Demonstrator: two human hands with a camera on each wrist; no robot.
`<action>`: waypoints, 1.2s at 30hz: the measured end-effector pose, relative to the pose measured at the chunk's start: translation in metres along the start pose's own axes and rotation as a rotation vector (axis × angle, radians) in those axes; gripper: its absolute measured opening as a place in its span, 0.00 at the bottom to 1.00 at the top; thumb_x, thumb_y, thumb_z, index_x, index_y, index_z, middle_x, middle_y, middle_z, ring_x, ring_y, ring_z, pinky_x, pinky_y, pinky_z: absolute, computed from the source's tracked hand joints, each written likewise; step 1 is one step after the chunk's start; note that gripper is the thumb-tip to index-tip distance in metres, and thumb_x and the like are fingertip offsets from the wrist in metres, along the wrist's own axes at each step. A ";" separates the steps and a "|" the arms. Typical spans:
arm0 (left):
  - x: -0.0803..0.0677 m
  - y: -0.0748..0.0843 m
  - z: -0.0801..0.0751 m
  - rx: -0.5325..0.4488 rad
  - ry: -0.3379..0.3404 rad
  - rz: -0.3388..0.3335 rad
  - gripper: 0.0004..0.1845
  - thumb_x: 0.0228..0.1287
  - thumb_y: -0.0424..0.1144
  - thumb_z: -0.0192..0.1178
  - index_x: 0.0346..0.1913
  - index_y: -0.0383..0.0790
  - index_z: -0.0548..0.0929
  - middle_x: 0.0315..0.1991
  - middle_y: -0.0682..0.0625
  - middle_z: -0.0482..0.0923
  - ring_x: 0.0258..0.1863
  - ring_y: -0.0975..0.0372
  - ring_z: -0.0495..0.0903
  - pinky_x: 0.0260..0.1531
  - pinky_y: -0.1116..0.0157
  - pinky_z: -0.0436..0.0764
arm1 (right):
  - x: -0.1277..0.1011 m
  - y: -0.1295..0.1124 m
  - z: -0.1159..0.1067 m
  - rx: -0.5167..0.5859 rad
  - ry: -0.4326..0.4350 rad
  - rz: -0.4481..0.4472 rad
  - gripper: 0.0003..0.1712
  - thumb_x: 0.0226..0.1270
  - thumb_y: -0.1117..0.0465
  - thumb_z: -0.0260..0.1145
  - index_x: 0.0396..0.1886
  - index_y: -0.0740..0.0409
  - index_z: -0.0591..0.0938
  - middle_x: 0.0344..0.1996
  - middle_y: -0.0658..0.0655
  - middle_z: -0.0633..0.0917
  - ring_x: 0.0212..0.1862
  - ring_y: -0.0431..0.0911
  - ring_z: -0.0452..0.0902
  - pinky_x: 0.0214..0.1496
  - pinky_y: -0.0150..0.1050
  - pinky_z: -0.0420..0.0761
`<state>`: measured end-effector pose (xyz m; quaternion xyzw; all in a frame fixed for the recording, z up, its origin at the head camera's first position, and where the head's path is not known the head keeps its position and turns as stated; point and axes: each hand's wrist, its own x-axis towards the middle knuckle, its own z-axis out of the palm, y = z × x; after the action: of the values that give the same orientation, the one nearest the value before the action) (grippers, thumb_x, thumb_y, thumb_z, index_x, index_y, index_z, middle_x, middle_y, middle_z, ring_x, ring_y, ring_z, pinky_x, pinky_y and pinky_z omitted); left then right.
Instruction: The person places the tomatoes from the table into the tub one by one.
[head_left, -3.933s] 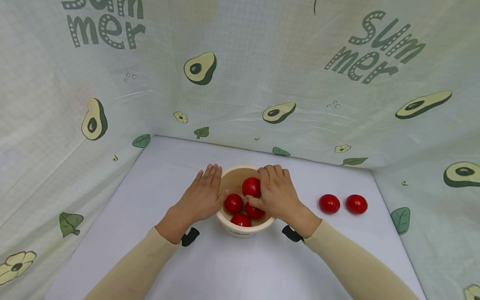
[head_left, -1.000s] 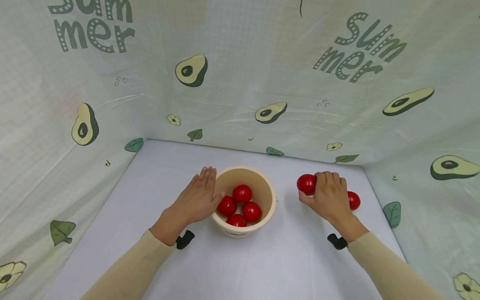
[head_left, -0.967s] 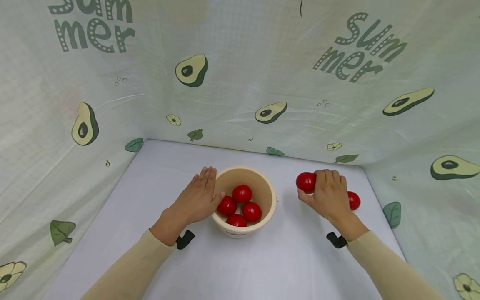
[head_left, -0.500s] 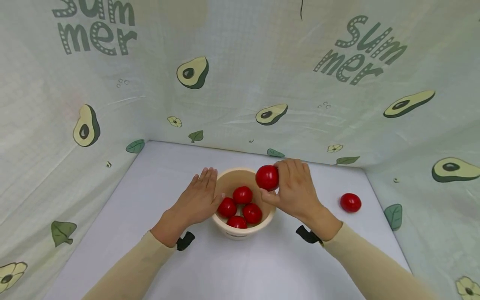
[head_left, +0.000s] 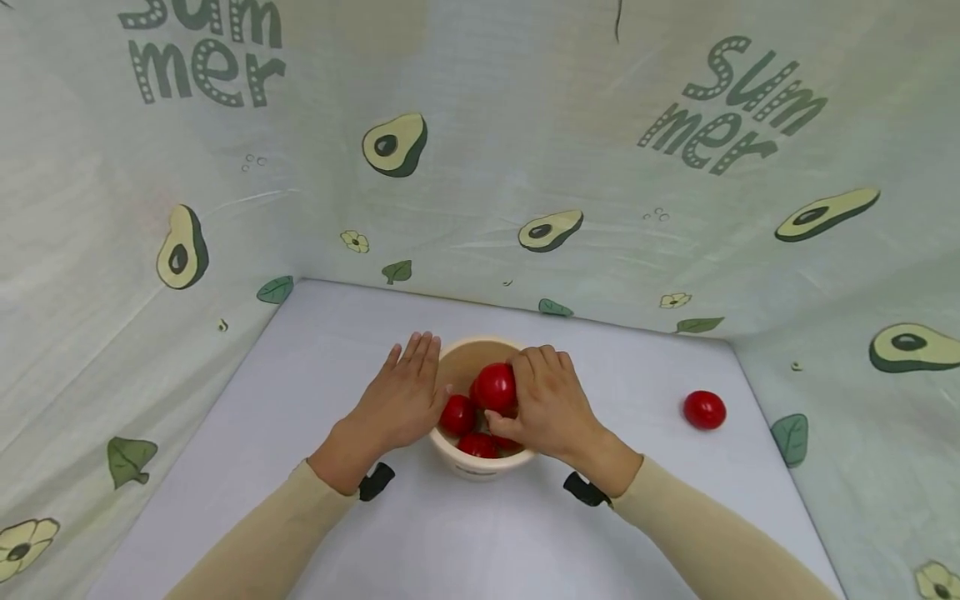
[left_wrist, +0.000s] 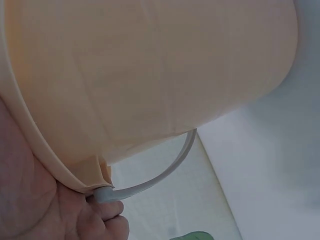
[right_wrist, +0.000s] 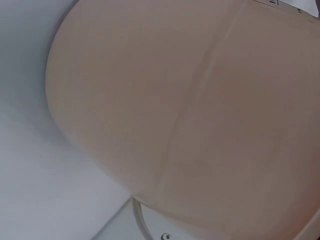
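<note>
A cream bucket (head_left: 481, 463) stands mid-table with several glossy red balls (head_left: 457, 414), smooth and tomato-like, inside. My left hand (head_left: 401, 392) lies with straight fingers along its left rim, the thumb tip over the opening. In the left wrist view, the palm (left_wrist: 30, 200) rests at the rim beside the handle joint. My right hand (head_left: 553, 408) grips another red ball (head_left: 496, 387) low over the bucket's opening and covers the right rim. Only the bucket's outer wall (right_wrist: 175, 110) fills the right wrist view; the held ball is hidden there.
One more red ball (head_left: 704, 410) lies on the white table (head_left: 480, 550) at the right. The bucket's thin grey handle (left_wrist: 165, 175) hangs on its far side. A patterned cloth (head_left: 465, 192) walls in the back and sides.
My right hand took a red ball from the right of the table, carried it left, and has lowered it into the bucket's opening. My left hand stays at the rim.
</note>
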<state>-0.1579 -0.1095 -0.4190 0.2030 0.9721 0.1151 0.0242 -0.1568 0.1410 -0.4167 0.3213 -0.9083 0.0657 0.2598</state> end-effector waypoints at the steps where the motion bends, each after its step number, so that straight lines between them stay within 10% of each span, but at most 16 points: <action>1: 0.000 0.000 0.001 -0.003 -0.002 0.001 0.42 0.82 0.55 0.45 0.83 0.28 0.50 0.85 0.33 0.49 0.85 0.42 0.46 0.83 0.43 0.48 | -0.001 0.000 0.001 0.001 -0.008 0.002 0.36 0.54 0.38 0.72 0.47 0.65 0.79 0.39 0.61 0.83 0.44 0.56 0.76 0.42 0.49 0.76; 25: 0.004 0.003 0.003 -0.062 0.008 0.024 0.42 0.82 0.53 0.48 0.82 0.24 0.51 0.83 0.31 0.52 0.84 0.40 0.49 0.82 0.42 0.53 | -0.009 0.011 0.000 -0.013 -0.010 0.026 0.41 0.58 0.35 0.71 0.55 0.65 0.81 0.48 0.61 0.84 0.50 0.57 0.77 0.45 0.50 0.75; 36: 0.001 0.003 0.004 -0.103 0.007 0.013 0.44 0.81 0.53 0.50 0.82 0.22 0.50 0.83 0.31 0.51 0.84 0.39 0.48 0.82 0.41 0.53 | -0.053 0.094 -0.014 -0.081 0.145 0.113 0.40 0.67 0.35 0.64 0.55 0.70 0.78 0.47 0.68 0.82 0.49 0.63 0.76 0.47 0.59 0.73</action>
<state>-0.1572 -0.1053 -0.4224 0.2075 0.9636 0.1658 0.0305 -0.1736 0.2483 -0.4275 0.2533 -0.9056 0.0668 0.3336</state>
